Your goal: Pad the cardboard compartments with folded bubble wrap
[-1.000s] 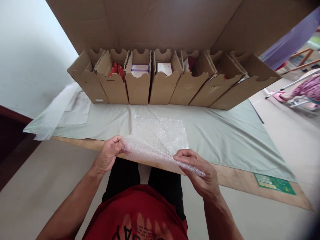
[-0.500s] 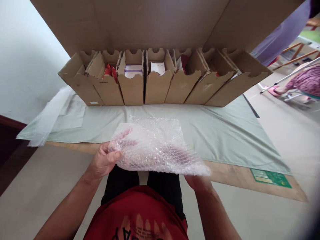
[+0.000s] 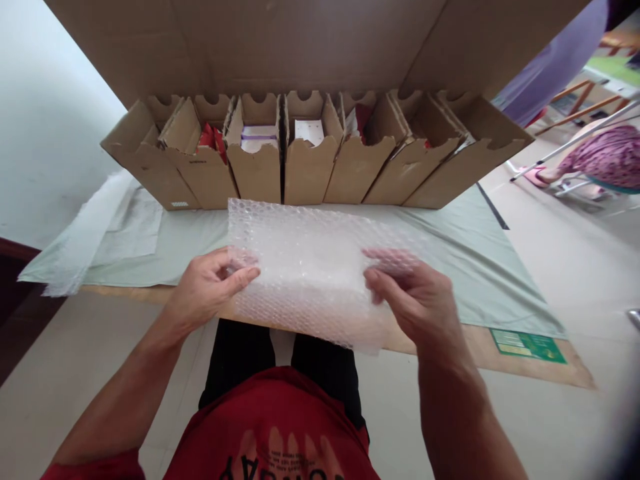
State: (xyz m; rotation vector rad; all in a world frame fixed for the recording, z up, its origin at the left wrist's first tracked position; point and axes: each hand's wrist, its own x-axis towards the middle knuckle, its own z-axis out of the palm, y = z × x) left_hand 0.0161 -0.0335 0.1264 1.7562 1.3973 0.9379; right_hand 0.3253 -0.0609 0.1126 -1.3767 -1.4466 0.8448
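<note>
A clear sheet of bubble wrap (image 3: 305,267) is held up above the front edge of the cloth-covered table. My left hand (image 3: 220,280) pinches its left side, thumb on top and fingers seen through the plastic. On the right side, my right hand (image 3: 415,293) grips it the same way, thumb in front and fingers behind. The sheet spans between both hands, its lower edge hanging over my legs. Whether anything lies inside its whitish middle I cannot tell.
Behind it stands a row of cardboard bins (image 3: 310,170), several with red or white packets inside. More bubble wrap (image 3: 95,233) lies at the table's left end. A green label (image 3: 527,345) marks the board's right front edge. A person's leg (image 3: 555,172) shows at far right.
My right hand has come up from below the sheet and now grips its right side in view. The bubble wrap is spread flatter, with its upper edge raised toward the bins.
</note>
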